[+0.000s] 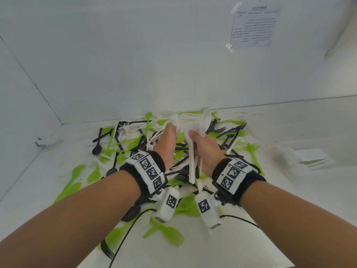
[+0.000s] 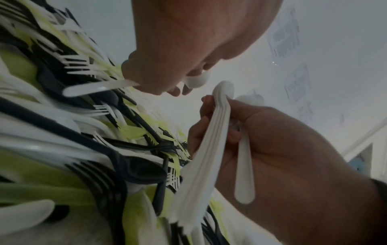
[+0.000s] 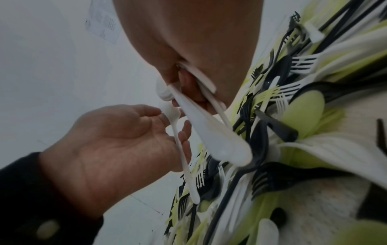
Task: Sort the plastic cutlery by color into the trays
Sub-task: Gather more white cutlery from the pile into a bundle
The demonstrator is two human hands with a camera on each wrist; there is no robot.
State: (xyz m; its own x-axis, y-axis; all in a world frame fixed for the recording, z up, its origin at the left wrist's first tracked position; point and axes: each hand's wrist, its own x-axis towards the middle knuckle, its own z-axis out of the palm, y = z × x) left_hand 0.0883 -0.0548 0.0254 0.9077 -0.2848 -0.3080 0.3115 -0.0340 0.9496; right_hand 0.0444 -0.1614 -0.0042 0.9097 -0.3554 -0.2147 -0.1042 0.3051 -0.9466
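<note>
A mixed pile of white, green and black plastic cutlery [image 1: 135,140] lies on the white table. Above its middle, my right hand [image 1: 201,140] grips a bundle of white spoons [image 1: 193,163], handles pointing down toward me; the bundle [image 2: 209,140] also shows in the left wrist view. Close beside it, my left hand [image 1: 170,130] pinches a single white spoon [image 2: 194,81] at its fingertips. In the right wrist view that thin spoon [image 3: 182,154] hangs from the left hand's fingers [image 3: 150,109], almost touching the bundle [image 3: 209,132].
White walls close the table at the back and left. A stack of white tray-like pieces [image 1: 309,157] sits at the right. Green spoons and forks [image 1: 164,235] and a black fork [image 1: 107,250] lie near the front edge under my wrists. A black cable [image 1: 125,238] trails forward.
</note>
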